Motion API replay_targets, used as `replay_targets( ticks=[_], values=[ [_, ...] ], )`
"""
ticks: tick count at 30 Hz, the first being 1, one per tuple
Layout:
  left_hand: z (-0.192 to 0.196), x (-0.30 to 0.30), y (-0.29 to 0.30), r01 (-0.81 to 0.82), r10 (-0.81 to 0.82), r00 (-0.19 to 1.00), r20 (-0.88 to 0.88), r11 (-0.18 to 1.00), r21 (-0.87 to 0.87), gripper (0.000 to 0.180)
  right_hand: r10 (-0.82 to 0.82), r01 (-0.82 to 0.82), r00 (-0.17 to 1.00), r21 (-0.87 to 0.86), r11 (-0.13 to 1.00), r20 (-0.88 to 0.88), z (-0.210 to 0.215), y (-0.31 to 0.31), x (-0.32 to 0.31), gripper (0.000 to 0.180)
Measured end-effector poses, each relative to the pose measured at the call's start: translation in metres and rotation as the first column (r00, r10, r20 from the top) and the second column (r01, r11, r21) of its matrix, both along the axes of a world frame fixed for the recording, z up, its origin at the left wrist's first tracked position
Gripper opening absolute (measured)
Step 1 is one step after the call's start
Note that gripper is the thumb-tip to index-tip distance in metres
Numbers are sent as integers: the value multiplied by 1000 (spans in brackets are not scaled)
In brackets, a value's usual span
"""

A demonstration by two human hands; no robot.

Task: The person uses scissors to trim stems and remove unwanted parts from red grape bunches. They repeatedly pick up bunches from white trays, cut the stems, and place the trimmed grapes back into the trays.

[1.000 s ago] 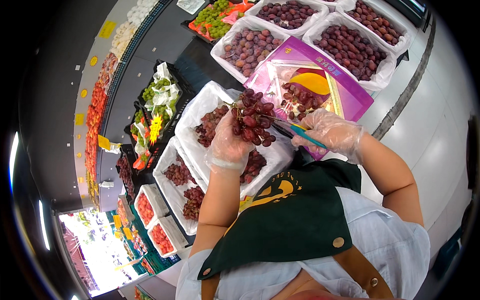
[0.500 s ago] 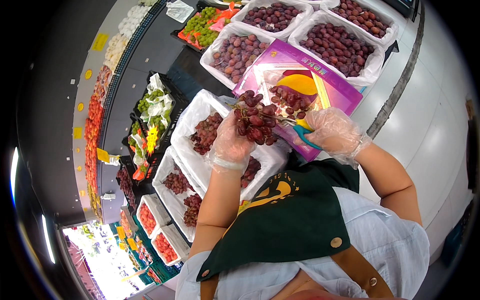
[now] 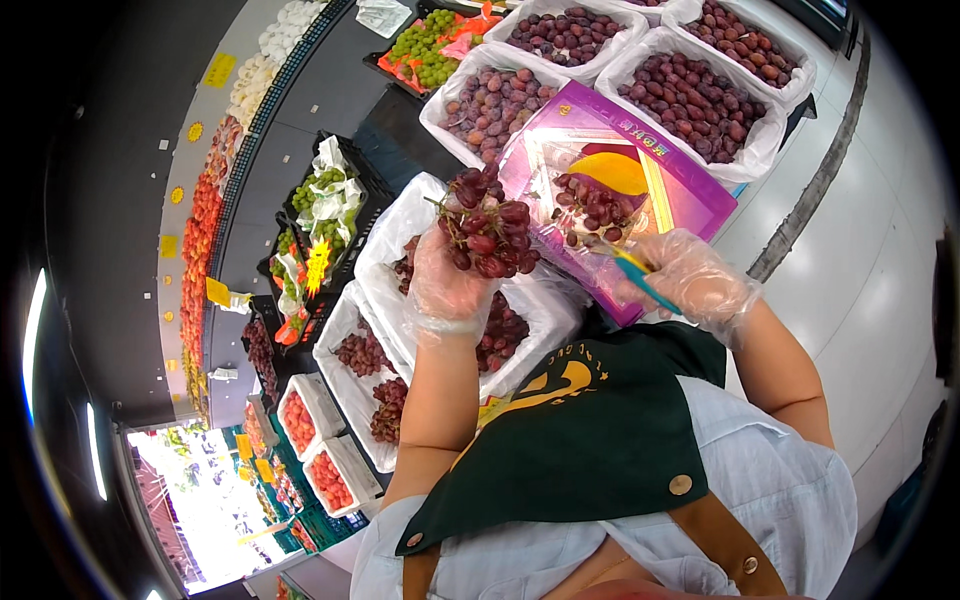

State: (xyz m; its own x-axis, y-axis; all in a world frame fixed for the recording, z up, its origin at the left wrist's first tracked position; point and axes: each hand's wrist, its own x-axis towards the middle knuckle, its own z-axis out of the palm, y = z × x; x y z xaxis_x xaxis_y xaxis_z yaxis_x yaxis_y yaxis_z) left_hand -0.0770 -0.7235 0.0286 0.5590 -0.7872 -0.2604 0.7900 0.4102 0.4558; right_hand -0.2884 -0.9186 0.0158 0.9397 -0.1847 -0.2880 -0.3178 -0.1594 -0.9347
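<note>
My left hand [image 3: 450,283], in a clear plastic glove, is closed round a bunch of red grapes [image 3: 488,230] held up above a white-lined box of grapes [image 3: 545,325]. In my gloved right hand [image 3: 697,278] is a pair of scissors [image 3: 645,279] with yellow and teal handles. Their blades point left, toward the bunch but apart from it. Beyond the scissors, a smaller cluster of red grapes [image 3: 597,207] lies on a flat purple carton [image 3: 690,188] with a yellow fruit picture.
White-lined boxes of dark plums [image 3: 693,108] stand behind the carton. Black crates of bagged green grapes [image 3: 322,195] are at the left, with boxes of pinkish-red fruit [image 3: 328,480] lower down. A long produce shelf [image 3: 225,150] runs along the far left. Pale tiled floor [image 3: 860,260] lies at the right.
The scissors have drawn back to the right from the held bunch, and their handles have turned. My left hand, with its bunch, has shifted slightly left and turned.
</note>
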Motion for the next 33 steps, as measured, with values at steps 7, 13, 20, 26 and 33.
replay_targets(
  ticks=[7, 13, 20, 26, 33],
  values=[
    [14, -10, -1, 57, -53, 995, -86, 998, 39, 38, 184, -164, 983, -357, 920, 23, 2, -3, 10, 54],
    [-2, -12, -1, 93, -90, 995, -39, 992, 83, 39, 194, -171, 981, -420, 891, 11, 10, -3, 14, 55],
    [1, -17, -1, 105, -106, 991, -80, 994, -6, 42, 190, -177, 982, -453, 874, -18, 7, -3, 12, 54],
    [11, -17, 0, 118, -119, 993, 4, 991, 67, 43, 235, -224, 972, -228, 948, 23, 21, -8, 8, 46],
    [20, -22, -1, 167, -168, 985, 33, 985, 47, 43, 283, -280, 959, -230, 932, -23, 25, -5, 13, 41]
  ],
)
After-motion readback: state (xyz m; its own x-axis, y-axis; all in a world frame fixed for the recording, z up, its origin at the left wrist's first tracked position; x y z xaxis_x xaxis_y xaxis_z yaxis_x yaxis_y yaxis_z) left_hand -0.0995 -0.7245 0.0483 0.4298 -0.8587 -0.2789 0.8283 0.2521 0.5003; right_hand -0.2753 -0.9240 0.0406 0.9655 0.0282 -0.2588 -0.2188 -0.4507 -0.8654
